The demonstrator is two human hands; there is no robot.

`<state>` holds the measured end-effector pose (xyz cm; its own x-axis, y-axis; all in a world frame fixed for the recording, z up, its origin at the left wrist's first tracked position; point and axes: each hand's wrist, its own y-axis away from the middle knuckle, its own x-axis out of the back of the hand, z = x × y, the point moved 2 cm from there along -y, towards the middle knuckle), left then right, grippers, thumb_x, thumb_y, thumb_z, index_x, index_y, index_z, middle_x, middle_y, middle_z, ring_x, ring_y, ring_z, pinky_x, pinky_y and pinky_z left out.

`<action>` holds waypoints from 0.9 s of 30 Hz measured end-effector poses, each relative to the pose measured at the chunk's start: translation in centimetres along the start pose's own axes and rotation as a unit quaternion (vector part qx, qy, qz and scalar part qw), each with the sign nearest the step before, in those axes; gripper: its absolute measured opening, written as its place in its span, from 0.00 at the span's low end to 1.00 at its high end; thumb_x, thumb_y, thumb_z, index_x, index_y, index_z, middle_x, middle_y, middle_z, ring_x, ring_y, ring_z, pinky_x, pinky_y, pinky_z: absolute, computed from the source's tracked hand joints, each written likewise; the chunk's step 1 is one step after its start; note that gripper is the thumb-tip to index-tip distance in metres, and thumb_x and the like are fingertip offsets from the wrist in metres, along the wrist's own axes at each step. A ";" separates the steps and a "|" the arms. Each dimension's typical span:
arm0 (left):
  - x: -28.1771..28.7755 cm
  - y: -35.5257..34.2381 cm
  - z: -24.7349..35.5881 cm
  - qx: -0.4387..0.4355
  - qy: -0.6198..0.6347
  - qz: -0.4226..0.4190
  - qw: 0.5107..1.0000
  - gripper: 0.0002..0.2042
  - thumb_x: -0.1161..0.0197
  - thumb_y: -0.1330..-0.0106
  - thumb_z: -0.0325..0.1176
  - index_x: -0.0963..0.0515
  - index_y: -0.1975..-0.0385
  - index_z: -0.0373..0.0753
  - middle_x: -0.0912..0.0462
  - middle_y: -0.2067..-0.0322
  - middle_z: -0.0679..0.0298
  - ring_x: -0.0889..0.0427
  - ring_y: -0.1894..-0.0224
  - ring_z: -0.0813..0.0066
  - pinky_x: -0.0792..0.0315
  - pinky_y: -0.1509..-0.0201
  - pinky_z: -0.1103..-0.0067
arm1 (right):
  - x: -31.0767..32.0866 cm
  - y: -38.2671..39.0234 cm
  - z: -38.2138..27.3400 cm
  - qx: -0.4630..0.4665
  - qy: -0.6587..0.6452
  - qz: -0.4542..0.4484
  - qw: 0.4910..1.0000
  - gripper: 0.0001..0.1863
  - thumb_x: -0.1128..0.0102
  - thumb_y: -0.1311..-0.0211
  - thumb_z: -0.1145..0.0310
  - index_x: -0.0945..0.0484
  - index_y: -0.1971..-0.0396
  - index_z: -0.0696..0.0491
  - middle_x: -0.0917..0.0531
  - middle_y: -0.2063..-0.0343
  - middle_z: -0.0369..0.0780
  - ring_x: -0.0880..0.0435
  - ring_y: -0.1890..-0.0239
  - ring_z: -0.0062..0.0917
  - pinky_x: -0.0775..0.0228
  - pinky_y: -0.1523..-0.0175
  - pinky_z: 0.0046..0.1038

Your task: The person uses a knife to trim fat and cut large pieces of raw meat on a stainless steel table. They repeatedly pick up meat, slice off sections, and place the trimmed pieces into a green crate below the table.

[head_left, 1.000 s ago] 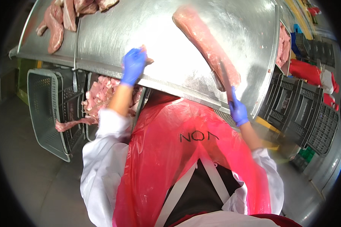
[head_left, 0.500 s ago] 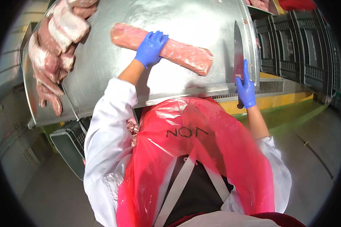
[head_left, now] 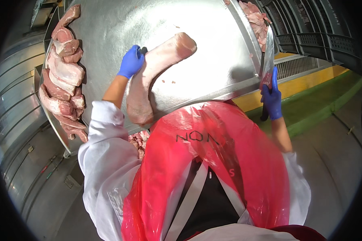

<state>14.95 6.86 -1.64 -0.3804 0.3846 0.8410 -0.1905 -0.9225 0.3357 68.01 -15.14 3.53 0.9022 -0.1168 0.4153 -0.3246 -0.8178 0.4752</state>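
Across the upper part spreads a metal table (head_left: 213, 60), with meat pieces (head_left: 64, 72) heaped along its left edge. Near the table's middle lies a long, pale cut of meat (head_left: 149, 68) — bent, its lower end close to the near rim. By the right edge, a knife (head_left: 269, 56) points away from the person, its handle gripped by the blue-gloved right hand (head_left: 272, 98), index finger extended. The left hand (head_left: 132, 62) rests against the cut's left side — whether its fingers grip, I cannot tell. Tiny scraps (head_left: 173, 82) lie right of the cut.

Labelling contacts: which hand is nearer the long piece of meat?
Left. The left hand is at the left side of the long piece of meat; the right hand, holding a knife, is to its right, beyond the table.
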 end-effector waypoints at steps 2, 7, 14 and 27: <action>0.0 2.0 5.9 -0.137 0.019 0.176 0.975 0.19 0.36 0.40 0.36 0.24 0.52 0.31 0.22 0.56 0.43 0.21 0.54 0.43 0.25 0.47 0.60 | -0.5 -1.3 0.1 0.022 -0.018 -0.010 1.000 0.43 0.49 0.32 0.78 0.54 0.21 0.35 0.24 0.79 0.34 0.29 0.81 0.13 0.30 0.75 0.21; -4.5 1.1 14.8 -0.123 -0.188 0.177 0.958 0.27 0.29 0.48 0.42 0.27 0.50 0.37 0.26 0.50 0.50 0.28 0.45 0.51 0.32 0.42 0.60 | -2.6 -4.7 -1.0 0.117 -0.038 -0.055 0.991 0.43 0.49 0.32 0.78 0.53 0.21 0.37 0.25 0.80 0.33 0.30 0.81 0.13 0.31 0.74 0.20; -5.9 -6.2 14.5 -0.088 -0.323 0.228 0.914 0.15 0.31 0.46 0.35 0.22 0.61 0.36 0.20 0.63 0.52 0.19 0.60 0.55 0.24 0.56 0.66 | -4.9 -6.5 -5.7 0.147 -0.035 -0.120 0.981 0.42 0.49 0.32 0.74 0.54 0.21 0.41 0.25 0.80 0.32 0.30 0.81 0.15 0.31 0.73 0.22; -2.7 -2.8 13.8 -0.006 -0.034 0.178 0.983 0.15 0.37 0.39 0.37 0.20 0.58 0.34 0.15 0.63 0.44 0.15 0.59 0.45 0.21 0.54 0.62 | -14.2 -12.3 -8.9 0.151 -0.023 -0.233 0.961 0.40 0.48 0.30 0.62 0.54 0.22 0.31 0.17 0.71 0.43 0.18 0.75 0.25 0.20 0.63 0.30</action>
<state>29.03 7.98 1.02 -0.3636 0.0332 0.9309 -0.0659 -0.9978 0.0098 56.67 1.63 -1.33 0.9433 0.2823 0.1747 0.2078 -0.9125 0.3523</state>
